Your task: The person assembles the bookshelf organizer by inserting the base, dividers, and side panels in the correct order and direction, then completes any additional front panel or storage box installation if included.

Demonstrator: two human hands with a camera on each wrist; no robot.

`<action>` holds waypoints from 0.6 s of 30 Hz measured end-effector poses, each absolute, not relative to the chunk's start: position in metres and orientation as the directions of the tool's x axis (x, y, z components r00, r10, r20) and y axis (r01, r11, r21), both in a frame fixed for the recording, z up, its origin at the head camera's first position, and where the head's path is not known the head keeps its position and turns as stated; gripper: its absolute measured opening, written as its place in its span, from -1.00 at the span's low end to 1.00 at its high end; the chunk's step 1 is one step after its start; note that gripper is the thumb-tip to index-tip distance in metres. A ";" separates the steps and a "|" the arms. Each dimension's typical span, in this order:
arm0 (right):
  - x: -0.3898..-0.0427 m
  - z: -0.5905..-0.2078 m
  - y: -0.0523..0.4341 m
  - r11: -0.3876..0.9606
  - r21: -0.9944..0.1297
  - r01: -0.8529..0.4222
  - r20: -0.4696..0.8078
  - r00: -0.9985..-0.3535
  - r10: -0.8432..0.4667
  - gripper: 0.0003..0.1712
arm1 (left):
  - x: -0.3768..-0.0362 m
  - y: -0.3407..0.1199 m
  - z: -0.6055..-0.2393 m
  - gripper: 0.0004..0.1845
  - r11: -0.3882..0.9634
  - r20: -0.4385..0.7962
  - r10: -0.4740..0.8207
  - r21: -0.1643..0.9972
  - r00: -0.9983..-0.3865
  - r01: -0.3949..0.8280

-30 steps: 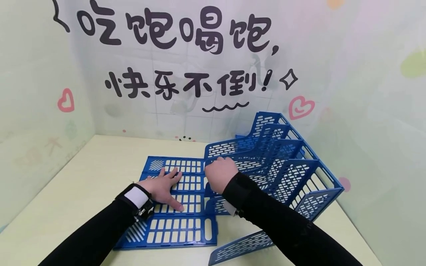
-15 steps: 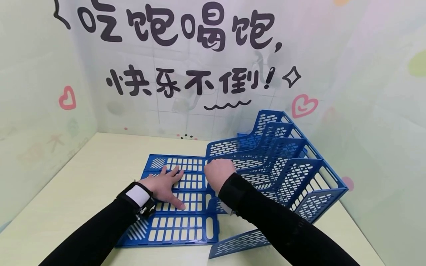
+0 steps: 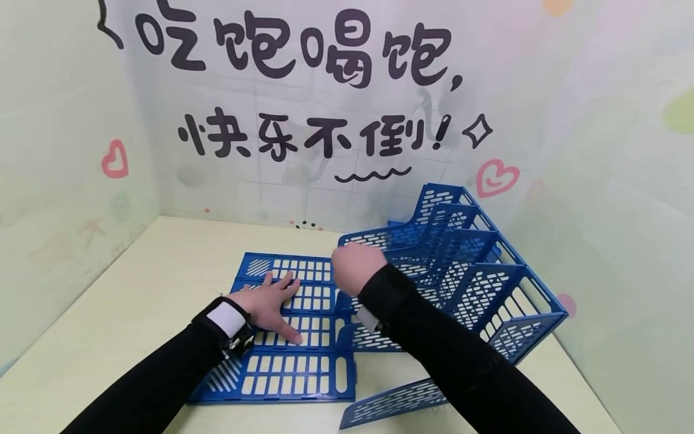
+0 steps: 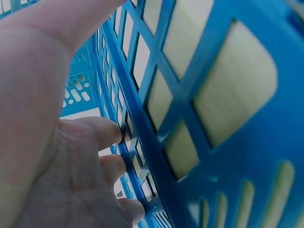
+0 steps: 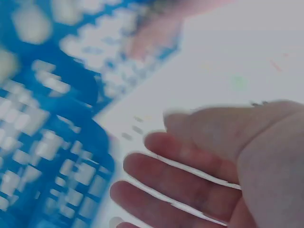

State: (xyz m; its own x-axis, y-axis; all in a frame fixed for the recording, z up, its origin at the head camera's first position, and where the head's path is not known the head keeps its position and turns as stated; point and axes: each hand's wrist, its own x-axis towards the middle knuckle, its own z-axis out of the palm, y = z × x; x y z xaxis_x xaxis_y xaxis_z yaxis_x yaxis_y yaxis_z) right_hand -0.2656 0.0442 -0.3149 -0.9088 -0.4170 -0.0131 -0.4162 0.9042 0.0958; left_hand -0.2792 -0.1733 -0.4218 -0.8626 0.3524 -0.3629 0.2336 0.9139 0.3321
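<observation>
A flat blue slotted base panel (image 3: 293, 374) lies on the pale table (image 3: 135, 289). My left hand (image 3: 268, 301) presses on it with straight, spread fingers; the left wrist view shows my palm (image 4: 71, 156) against the grid (image 4: 228, 95). To the right stands a tilted blue file rack (image 3: 488, 283) with several perforated dividers. My right hand (image 3: 352, 265) hovers at the rack's front divider (image 3: 374, 238). The blurred right wrist view shows the fingers (image 5: 180, 175) loosely extended with nothing in them, and the blue rack (image 5: 47, 142) beside them.
A loose blue perforated panel (image 3: 390, 404) lies at the table's front edge, under my right forearm. Printed walls close in the table at the back, left and right. Bare tabletop lies left of the base panel.
My right hand has risen from the divider edge it gripped, and its fingers have loosened. The rack has shifted slightly. My left hand stays pressed on the base panel.
</observation>
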 end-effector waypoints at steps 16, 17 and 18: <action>-0.366 -0.325 0.079 0.960 0.045 -0.275 -0.380 -0.894 -0.238 -0.76 | -0.280 -0.171 -0.429 0.45 0.906 -0.359 0.356 0.358 -0.862 0.225; -0.371 -0.330 0.081 0.959 0.059 -0.276 -0.387 -0.892 -0.232 -0.76 | -0.280 -0.171 -0.428 0.45 0.908 -0.358 0.353 0.353 -0.864 0.225; -0.374 -0.333 0.082 0.960 0.062 -0.272 -0.382 -0.895 -0.229 -0.75 | -0.281 -0.172 -0.427 0.45 0.909 -0.355 0.353 0.349 -0.866 0.228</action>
State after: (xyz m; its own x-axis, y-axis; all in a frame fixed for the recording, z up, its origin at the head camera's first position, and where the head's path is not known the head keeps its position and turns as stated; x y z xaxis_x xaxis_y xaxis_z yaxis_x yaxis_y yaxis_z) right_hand -0.3743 0.0822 -0.3333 -0.8952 -0.2292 -0.3821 -0.2722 0.9602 0.0620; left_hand -0.2809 -0.1723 -0.4272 -0.8656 0.3533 -0.3550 0.2279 0.9090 0.3489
